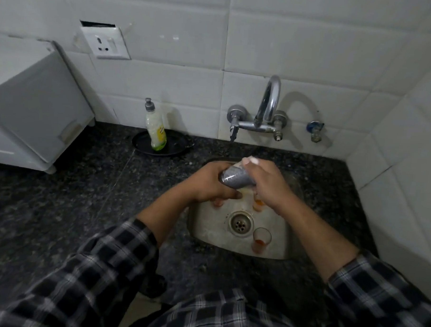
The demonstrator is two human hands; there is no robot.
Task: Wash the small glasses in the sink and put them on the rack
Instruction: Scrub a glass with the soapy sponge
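Sink (213, 240), nearest item: one small glass (261, 240) stands upright just beside the drain (240, 223), on its right and near side, with orange residue in the bottom. It is unwashed and untouched.

Beyond the drain, a second glass (258, 203) with orange residue sits on the sink floor, partly hidden under the right wrist.

Above and beyond the drain, both hands meet on the held glass (236, 180). It lies tilted, close to level. Its long axis runs from the drain's left side toward the tap (267, 103).

The left grip (208, 182) is clenched round the nearer end, palm wrapped over it. The right grip (268, 183) curls over the far end, with white foam on its fingertips (250, 161). Which end is the mouth cannot be told.

Judgement: this is the scrubbing step. The left grip carries the glass, so it is the better placed to move it on.

Far left of the drain, on the table (85, 182), stands a dish-soap bottle (155, 126). No rack is in view.
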